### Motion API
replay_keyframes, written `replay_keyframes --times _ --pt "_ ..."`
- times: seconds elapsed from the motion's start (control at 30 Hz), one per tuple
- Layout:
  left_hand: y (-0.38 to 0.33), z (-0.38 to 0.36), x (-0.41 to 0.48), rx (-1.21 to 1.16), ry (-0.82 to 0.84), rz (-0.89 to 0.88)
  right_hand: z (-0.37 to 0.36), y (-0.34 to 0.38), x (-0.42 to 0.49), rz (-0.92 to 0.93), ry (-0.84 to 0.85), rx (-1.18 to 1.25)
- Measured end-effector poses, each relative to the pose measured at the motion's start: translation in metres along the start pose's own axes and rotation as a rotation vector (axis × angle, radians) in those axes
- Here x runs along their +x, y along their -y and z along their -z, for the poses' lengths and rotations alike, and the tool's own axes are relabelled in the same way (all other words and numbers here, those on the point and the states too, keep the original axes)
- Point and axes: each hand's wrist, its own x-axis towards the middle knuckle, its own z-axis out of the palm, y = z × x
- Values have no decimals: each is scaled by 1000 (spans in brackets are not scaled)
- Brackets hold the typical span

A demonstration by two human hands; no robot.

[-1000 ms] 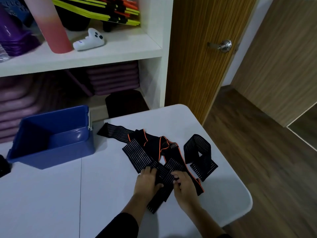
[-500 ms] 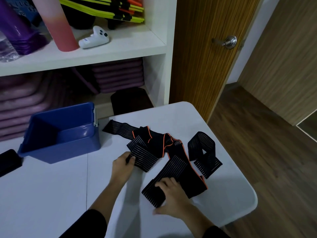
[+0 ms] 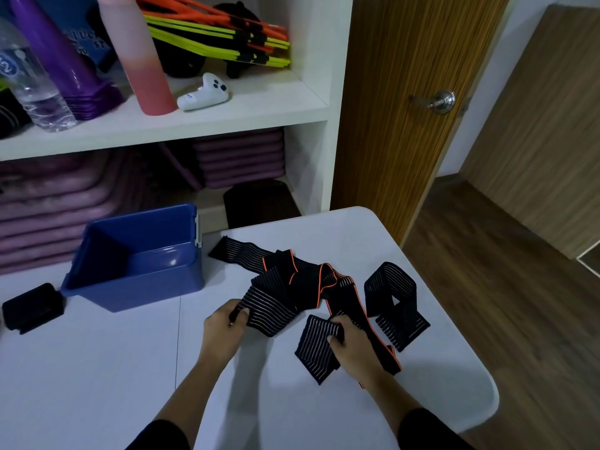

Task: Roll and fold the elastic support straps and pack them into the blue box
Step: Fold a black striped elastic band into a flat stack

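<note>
Two hands work on a white table [image 3: 97,368] by shelves [image 3: 227,120]: left hand [image 3: 224,326] and right hand [image 3: 352,341] each pinch the tangled straps [image 3: 292,287].

A white shelf unit [image 3: 311,102] stands behind the white surface [image 3: 97,368]; on its upper shelf lie a white game controller [image 3: 204,94], a pink cylinder [image 3: 143,60] just left of it, purple cones [image 3: 68,66] and a water bottle [image 3: 29,82]. Stacked purple mats [image 3: 240,157] fill the shelf below. Right of the unit is a wooden door [image 3: 406,92] with a metal knob [image 3: 443,100].
</note>
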Motion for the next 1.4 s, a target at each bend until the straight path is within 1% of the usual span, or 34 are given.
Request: replay_keyframes --times 0.07,0.13,0.2,0.27,0.43,0.57,0.7,0.83,0.9,0.97,1.1,1.2,1.3,1.4 --pt "3 0 -1 -2 7 11 -3 -6 -2 108 -29 -201" --pt "6 -1 -2 -7 16 15 -7 -9 -4 261 -53 -405" --pt "8 -2 -4 -9 31 16 -12 -12 -5 355 -35 -525" --pt "9 -2 -4 -5 43 13 -15 -16 -5 377 -3 -563" --pt "8 -2 -3 24 64 1 -14 -17 -5 329 73 -606" --pt "0 0 -4 16 60 -22 -3 0 -3 298 12 -442" --pt "-16 8 -4 -53 44 -58 20 30 9 259 -54 -131" --pt "-41 28 -3 -157 40 -125 53 73 22 299 -138 139" --pt "-58 42 -3 -234 39 -133 66 101 26 333 -195 245" --pt "-78 59 -4 -310 46 -163 78 132 29 372 -218 334" --pt "-112 98 -2 -441 103 -287 90 189 28 453 -148 445" --pt "-130 126 -1 -437 131 -393 88 226 18 505 -50 525" --pt "-143 148 3 -366 24 -475 79 262 5 528 39 545" --pt "-145 171 7 -272 -125 -533 67 293 -10 525 62 581"
